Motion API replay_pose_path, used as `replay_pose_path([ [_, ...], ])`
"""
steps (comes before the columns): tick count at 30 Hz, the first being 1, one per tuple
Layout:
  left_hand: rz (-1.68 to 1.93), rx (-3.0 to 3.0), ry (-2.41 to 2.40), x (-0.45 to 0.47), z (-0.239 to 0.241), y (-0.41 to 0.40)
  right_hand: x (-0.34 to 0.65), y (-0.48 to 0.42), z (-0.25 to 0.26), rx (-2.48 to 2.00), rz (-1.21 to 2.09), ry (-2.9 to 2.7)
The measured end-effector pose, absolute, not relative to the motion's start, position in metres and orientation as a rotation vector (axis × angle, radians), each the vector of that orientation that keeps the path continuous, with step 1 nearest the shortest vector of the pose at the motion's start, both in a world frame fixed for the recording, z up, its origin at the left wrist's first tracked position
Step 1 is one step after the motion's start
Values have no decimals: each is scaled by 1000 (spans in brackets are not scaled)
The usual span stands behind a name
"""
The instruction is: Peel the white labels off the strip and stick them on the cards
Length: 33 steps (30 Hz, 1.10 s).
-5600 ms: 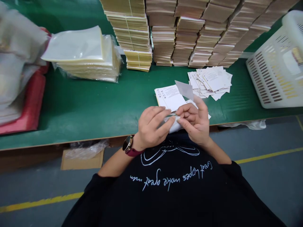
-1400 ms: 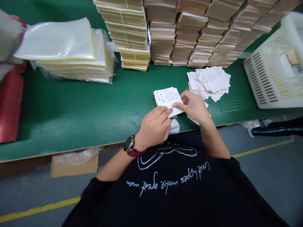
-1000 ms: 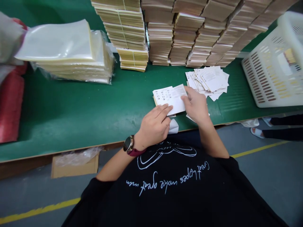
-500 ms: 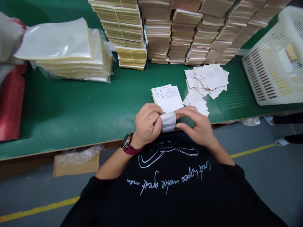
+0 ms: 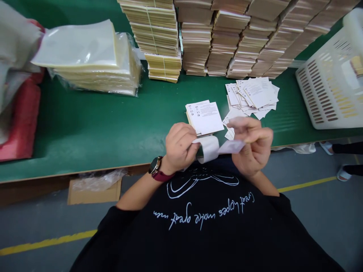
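So the big change from half a second ago is the right hand (image 5: 251, 145). Back then its thumb and fingers were spread around the right end of the white label strip (image 5: 210, 149); now it's off to the right with a small pale label (image 5: 233, 146) pinched at the fingertips. It's blurry, so I can't tell if that label is fully off the strip or just touching it. The grip on that side looks closed on the label's right end, other fingers loosely bent.

Left hand (image 5: 181, 145) hasn't done much: thumb and fingers are pinched tight on the left end of the strip, same as before. The strip itself went from a short, flattish band to an open curl, hanging between the hands over the near edge of the green surface (image 5: 99, 128).

A second ago both hands were on the printed card stack (image 5: 208, 116). Nobody's touching it now, and it sits just on the far side of the strip, top card lying flat. The smaller group of loose cards (image 5: 235, 113) to its right is now partly hidden behind the right hand. The messy card pile (image 5: 256, 93) farther right looks the same as before.
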<state>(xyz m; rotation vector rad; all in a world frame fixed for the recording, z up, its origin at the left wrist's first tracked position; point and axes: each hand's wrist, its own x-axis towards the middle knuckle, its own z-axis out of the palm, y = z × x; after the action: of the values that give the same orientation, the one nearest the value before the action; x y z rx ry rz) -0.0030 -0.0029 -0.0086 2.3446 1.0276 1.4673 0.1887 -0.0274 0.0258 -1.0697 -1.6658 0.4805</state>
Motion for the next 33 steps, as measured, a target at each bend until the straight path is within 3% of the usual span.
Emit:
replay_pose_path([
  [6,1466,2178,1195,-7,-7,-5,171,-19,12,-907,902,-1673],
  [13,1571,2349,1207,-4,-9,-6,169,-27,15,-1078,959,-1633],
  [22,1350,2392,973,-1,-9,-4,174,-23,6,-1064,590,-1796],
  [28,1271,2403,1059,-1,-9,-5,182,-19,23,-1026,73,-1602],
  [33,1277,2565,1064,-2,-9,-5,195,12,35,-1432,399,-1588],
])
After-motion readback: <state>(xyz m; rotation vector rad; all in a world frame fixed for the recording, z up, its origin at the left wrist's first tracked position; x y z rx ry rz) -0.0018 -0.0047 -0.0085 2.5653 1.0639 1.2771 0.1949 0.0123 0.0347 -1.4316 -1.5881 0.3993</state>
